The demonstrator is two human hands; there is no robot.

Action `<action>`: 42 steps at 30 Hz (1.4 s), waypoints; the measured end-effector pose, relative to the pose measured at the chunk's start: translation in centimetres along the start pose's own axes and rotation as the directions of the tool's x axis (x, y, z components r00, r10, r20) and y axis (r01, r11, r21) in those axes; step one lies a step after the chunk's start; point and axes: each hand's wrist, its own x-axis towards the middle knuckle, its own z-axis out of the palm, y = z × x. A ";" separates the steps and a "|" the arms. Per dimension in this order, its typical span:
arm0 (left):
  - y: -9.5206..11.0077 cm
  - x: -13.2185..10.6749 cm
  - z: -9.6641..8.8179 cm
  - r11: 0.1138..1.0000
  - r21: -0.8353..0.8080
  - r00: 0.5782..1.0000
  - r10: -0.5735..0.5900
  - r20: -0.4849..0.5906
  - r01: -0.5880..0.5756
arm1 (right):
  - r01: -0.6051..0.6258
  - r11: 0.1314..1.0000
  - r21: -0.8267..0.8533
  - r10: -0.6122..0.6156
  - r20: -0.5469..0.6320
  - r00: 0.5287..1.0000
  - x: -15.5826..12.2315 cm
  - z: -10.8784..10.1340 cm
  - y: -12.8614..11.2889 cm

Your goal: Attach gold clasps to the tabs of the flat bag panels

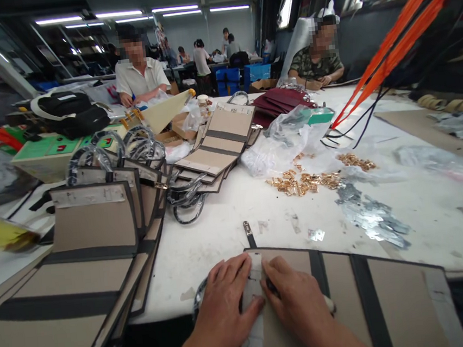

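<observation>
From where I am standing, a taupe panel with black bands is lying at the near edge of the white table, partly running past that edge toward the worker. The left hand is resting across the pale strip at the panel's left end — fingers extended, thumb apart, clasping nothing that I am seeing. The right hand is bearing on the panel just beside the strip, fingers curling around a tool; only its pale end is showing clearly. A black strap is jutting from the panel's far edge.

Toward the table's right edge, gold fittings are lying in loose heaps, with silver plates spreading nearer. Similar panels are standing stacked at the near left corner, their looped handles showing. At the far edge, a person in a white shirt and another in camouflage are facing this way.
</observation>
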 end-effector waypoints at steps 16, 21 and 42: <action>-0.7 0.3 0.3 0.988 0.111 0.989 0.120 -0.083 -0.110 | 0.040 0.997 -0.063 -0.034 0.096 0.995 0.7 -0.9 -0.4; -0.9 0.2 0.2 0.984 0.131 0.989 0.129 -0.078 -0.118 | 0.015 0.996 0.083 -0.018 0.028 0.999 1.0 -1.8 -0.1; -1.7 -0.3 2.0 0.998 0.045 0.989 0.043 -0.144 -0.037 | -0.609 0.793 -0.022 0.600 -0.153 0.785 -0.4 -9.0 27.0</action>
